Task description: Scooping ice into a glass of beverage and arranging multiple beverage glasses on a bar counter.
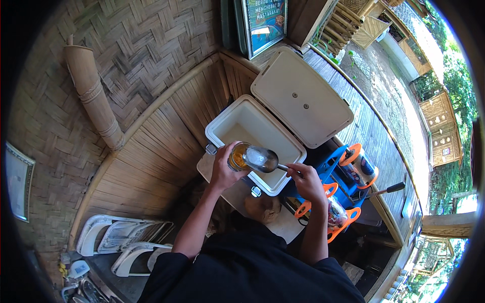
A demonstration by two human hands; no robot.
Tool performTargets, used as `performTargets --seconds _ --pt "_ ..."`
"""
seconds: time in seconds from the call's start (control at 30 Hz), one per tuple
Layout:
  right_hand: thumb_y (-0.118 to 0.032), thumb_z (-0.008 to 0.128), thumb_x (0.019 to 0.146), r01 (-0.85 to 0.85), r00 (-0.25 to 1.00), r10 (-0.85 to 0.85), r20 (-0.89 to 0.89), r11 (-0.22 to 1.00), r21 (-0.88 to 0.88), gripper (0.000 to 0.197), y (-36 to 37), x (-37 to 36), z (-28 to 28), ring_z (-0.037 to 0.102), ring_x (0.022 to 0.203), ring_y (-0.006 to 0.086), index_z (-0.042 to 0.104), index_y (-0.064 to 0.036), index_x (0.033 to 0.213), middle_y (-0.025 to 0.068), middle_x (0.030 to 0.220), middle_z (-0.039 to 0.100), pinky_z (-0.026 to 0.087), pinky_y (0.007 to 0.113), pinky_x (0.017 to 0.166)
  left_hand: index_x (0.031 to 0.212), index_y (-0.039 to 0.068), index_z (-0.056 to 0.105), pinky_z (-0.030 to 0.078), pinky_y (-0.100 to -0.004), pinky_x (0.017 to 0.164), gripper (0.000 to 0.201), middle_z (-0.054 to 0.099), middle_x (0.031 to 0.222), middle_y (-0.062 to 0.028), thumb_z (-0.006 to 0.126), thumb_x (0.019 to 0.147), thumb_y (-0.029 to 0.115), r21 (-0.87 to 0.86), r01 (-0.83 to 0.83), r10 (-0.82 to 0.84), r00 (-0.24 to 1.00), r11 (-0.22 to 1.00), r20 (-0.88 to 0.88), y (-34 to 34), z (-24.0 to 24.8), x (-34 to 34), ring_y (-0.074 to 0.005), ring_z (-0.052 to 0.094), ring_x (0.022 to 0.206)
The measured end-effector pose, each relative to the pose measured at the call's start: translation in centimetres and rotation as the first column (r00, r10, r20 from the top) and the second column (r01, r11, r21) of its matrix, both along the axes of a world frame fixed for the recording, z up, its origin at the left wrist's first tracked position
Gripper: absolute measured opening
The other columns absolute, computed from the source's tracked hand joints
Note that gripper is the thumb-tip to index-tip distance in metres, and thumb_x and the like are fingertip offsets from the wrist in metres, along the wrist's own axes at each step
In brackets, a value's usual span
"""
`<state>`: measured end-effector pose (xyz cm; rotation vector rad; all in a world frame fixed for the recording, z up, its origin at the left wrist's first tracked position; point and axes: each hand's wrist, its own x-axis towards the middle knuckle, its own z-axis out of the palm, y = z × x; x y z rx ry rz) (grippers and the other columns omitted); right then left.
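My left hand is wrapped round a clear glass with amber liquid in it, tilted toward the right. Held by its thin handle, a metal ice scoop is in my right hand. White ice lies in the scoop, whose mouth meets the rim of the glass. Both are above the near side of an open white cooler box. The cooler's lid is swung back to the far right. A brown coconut-like round thing sits close below the cooler.
Blue holders with orange-ended clear containers stand right of the cooler, beside a dark-handled tool. A slatted bamboo counter runs along the right. White folding chairs lean at the lower left. A framed poster stands at the back.
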<state>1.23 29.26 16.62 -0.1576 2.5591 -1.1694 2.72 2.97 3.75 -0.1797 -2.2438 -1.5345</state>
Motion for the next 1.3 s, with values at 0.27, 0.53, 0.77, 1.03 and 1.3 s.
performTargets --seconds 0.27,0.53,0.77,1.03,1.3 --pt "-0.006 0.065 0.097 0.042 0.998 -0.043 -0.043 0.999 -0.023 0.022 -0.1 0.4 0.3 0.068 0.08 0.0292 0.073 0.0035 0.115 0.017 0.09 0.071 0.052 0.038 0.077 0.141 0.008 0.055 0.045 -0.0451 0.109 0.09 0.065 0.131 -0.0115 0.097 0.062 0.02 -0.048 0.018 -0.015 0.999 0.999 0.052 0.3 0.5 -0.5 -0.0328 0.059 0.123" --pt "-0.007 0.064 0.1 0.061 0.984 -0.06 -0.169 0.998 -0.001 0.021 0.0 1.0 1.2 0.057 0.072 0.0161 0.073 0.004 0.116 0.0101 0.083 0.064 0.045 0.031 0.066 0.141 0.005 0.055 0.046 -0.0444 0.108 0.088 0.064 0.13 -0.0145 0.097 0.066 0.024 0.006 -0.003 0.003 0.997 1.0 0.074 0.6 0.3 -0.8 -0.0334 0.06 0.124" --pt "-0.012 0.061 0.103 0.25 0.96 -0.263 -0.093 0.96 -0.129 0.024 0.8 2.1 -2.4 0.066 0.082 0.0181 0.071 0.0037 0.118 0.0119 0.087 0.07 0.051 0.033 0.076 0.14 0.003 0.055 0.048 -0.0433 0.108 0.087 0.063 0.131 -0.0156 0.097 0.068 0.029 0.082 0.017 -0.021 0.998 0.997 0.051 0.6 0.2 -1.2 -0.0324 0.061 0.124" --pt "-0.008 0.056 0.099 0.409 0.903 -0.388 -0.186 0.908 0.094 0.025 -3.8 0.0 -10.5 0.068 0.094 0.0447 0.071 0.0058 0.115 0.0282 0.105 0.071 0.054 0.049 0.086 0.14 0.002 0.055 0.048 -0.0427 0.107 0.086 0.063 0.132 -0.0156 0.097 0.07 0.029 0.102 0.023 -0.036 0.991 0.995 0.13 0.7 0.4 -2.0 -0.0304 0.06 0.125" --pt "-0.012 0.065 0.087 0.298 0.936 -0.344 0.072 0.887 0.353 0.025 -7.5 -5.0 -19.2 0.07 0.101 0.049 0.074 0.0061 0.102 0.0319 0.106 0.072 0.057 0.053 0.091 0.142 -0.002 0.053 0.049 -0.0398 0.108 0.09 0.065 0.132 -0.0176 0.097 0.069 0.025 0.03 -0.009 0.004 0.985 1.0 0.17 0.8 0.4 -2.9 -0.026 0.063 0.124"
